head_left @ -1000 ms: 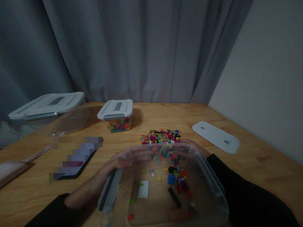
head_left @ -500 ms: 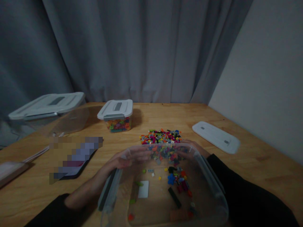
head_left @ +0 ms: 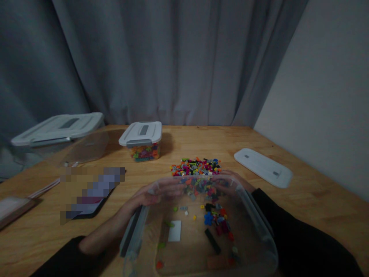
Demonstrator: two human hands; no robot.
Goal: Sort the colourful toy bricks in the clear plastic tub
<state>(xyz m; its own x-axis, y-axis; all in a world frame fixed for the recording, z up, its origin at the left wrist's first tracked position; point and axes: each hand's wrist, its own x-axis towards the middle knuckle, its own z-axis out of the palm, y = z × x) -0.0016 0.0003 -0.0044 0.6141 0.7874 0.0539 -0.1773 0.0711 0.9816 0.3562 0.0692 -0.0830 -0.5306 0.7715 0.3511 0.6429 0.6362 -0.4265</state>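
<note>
- Left hand (head_left: 154, 193) reaches past the clear tub (head_left: 255, 215), fingers outstretched; right hand's (head_left: 235, 178) grip I can't tell.
- I'd cup the brick pile (head_left: 196, 167) low, both sides.

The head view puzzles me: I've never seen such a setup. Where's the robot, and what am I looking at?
There's no robot here, just a person's bare hands. A camera worn on the head looks forward and down at a wooden table. The left hand and right hand are at the far end of a clear open tub; whether they grip it, I can't tell. A few small colored pieces appear to lie inside it. Beyond is a bright pile. Two lidded boxes stand farther left, and a loose white lid lies right.
</note>
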